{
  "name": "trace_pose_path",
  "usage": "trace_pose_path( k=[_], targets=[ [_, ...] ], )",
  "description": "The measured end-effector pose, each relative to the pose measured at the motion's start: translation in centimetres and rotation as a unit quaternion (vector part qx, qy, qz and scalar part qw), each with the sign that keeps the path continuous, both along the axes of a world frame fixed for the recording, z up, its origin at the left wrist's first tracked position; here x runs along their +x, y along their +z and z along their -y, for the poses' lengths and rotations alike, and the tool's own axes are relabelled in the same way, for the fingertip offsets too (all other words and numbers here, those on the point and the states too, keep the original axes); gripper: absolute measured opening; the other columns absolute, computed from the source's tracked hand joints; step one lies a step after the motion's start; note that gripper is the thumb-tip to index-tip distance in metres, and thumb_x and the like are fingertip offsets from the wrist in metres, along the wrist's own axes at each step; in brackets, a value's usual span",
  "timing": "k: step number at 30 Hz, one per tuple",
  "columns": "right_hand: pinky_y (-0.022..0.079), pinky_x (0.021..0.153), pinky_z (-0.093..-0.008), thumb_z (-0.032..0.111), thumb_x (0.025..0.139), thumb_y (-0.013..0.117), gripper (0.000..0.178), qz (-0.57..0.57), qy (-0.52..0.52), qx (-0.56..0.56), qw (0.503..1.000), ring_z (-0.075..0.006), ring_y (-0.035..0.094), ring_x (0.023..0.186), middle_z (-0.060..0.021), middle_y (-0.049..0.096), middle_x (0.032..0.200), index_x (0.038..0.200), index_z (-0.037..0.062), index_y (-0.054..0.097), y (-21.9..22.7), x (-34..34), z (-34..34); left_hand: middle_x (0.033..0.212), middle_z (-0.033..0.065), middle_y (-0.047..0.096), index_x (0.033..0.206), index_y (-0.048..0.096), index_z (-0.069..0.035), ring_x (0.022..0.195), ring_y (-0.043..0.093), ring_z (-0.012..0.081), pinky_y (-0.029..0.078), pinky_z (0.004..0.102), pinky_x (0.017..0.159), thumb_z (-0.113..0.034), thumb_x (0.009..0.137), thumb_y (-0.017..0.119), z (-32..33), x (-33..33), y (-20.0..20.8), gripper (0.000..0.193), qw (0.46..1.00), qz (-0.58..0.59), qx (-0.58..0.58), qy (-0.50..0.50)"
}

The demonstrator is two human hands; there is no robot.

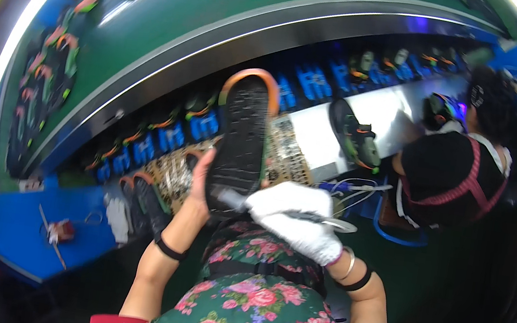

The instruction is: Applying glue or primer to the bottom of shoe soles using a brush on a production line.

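Observation:
My bare left hand [202, 183] grips a sandal [244, 129] by its lower left edge, and more of its fingers are hidden behind it. The sandal's black, textured sole faces me, with an orange and green rim around it. In a white glove, my right hand [297, 217] closes around a brush-like tool [341, 226] with a white handle. The tool's flat, pale head [228, 198] lies over the lower end of the sole; motion blurs it, so I cannot tell whether it touches.
Behind the sandal, blue racks [172, 136] with several sandals line a green conveyor belt [179, 19]. More sandals [42, 89] lie on the belt at left. A pair of sandals [142, 201] stands by a blue table [17, 212]. A co-worker [451, 170] sits at right beside a white worktop [316, 130].

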State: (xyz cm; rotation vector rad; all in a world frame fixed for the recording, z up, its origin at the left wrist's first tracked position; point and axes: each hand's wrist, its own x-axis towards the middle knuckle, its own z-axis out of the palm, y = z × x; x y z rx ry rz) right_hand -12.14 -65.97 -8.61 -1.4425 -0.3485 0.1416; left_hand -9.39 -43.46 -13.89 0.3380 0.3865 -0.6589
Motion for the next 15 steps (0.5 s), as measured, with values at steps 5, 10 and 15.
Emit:
trace_pose_path(
  k=[5,10,15],
  targets=[
    [0.057,0.083,-0.0355,-0.004,0.08,0.074,0.023,0.241,-0.124,-0.216,0.938,-0.0252,0.074,0.091,-0.0121,0.077,0.101,0.102,0.0041,0.078,0.8,3.5,1.1,0.131,0.0247,0.064,0.143,0.052,0.0,0.111,0.067,0.0432,0.055,0.0601,0.096,-0.054,0.101,0.047,0.9,-1.2,-1.6,0.068,0.997,0.011,-0.061,-0.054],
    [0.057,0.081,-0.0317,-0.003,0.076,0.08,0.014,0.075,-0.04,-0.063,0.994,-0.0214,0.074,0.09,-0.0114,0.078,0.094,0.089,0.0027,0.079,0.4,3.3,-0.2,0.141,0.0283,0.055,0.15,0.044,-0.002,0.12,0.061,0.0477,0.052,0.0623,0.1,-0.059,0.097,0.05,-0.8,-1.5,-0.5,0.078,0.996,-0.042,-0.075,0.021],
    [0.061,0.075,-0.0369,-0.014,0.074,0.073,0.016,-0.095,-0.205,0.251,0.941,-0.0253,0.072,0.083,-0.0188,0.072,0.094,0.086,-0.004,0.072,-0.3,2.1,0.9,0.138,0.0409,0.047,0.155,0.027,0.003,0.125,0.055,0.0518,0.054,0.0572,0.1,-0.08,0.074,0.069,-5.6,0.9,5.3,0.124,0.968,0.243,-0.047,0.034]
  ],
)
